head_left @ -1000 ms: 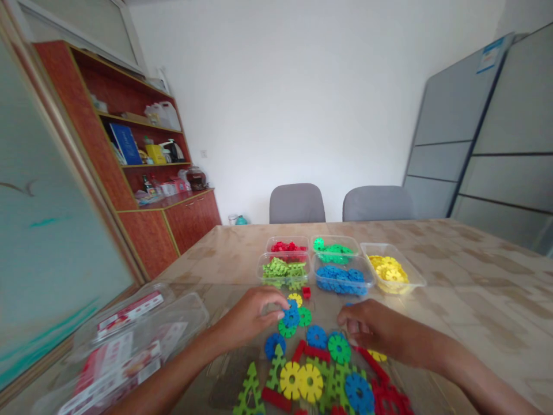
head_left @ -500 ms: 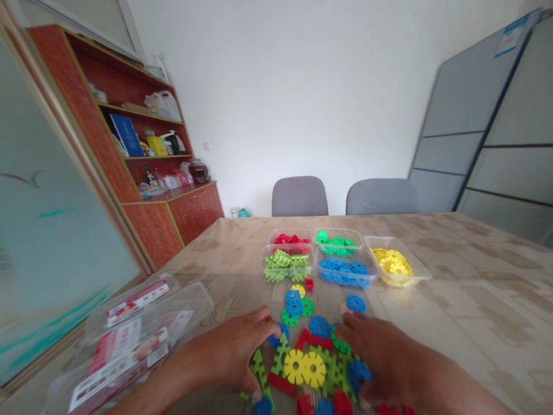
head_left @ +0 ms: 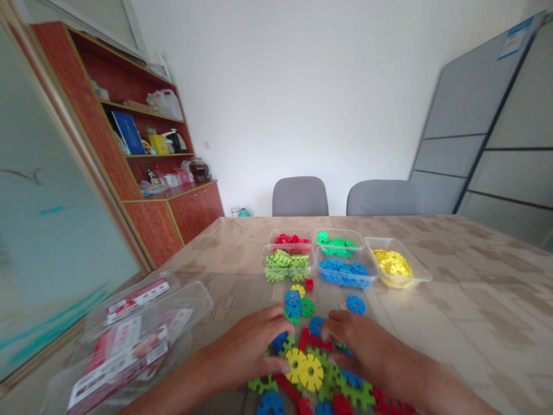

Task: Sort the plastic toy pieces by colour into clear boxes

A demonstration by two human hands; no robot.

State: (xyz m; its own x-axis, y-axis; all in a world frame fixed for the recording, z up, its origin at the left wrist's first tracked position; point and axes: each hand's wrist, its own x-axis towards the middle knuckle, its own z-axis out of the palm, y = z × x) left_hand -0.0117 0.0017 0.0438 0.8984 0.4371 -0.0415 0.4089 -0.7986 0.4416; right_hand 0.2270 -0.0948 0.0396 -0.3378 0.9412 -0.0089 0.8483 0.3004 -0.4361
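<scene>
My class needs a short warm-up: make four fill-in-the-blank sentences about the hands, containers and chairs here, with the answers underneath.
1. Two overlapping ____ discs lie between the left hand and the right hand.
2. Farther back on the table, ____ containers hold pieces sorted by color.
3. Directly behind the lime-green pieces stands the container of ____ pieces.
4. At the far edge of the table stand ____ gray chairs.

Missing words: yellow, five, red, two.

Diffuse light brightens the white wall [head_left: 242, 86]; wide-angle distortion (strongest toward the edges) tilts the wooden shelf cabinet [head_left: 101, 132]; detail soft.
</scene>
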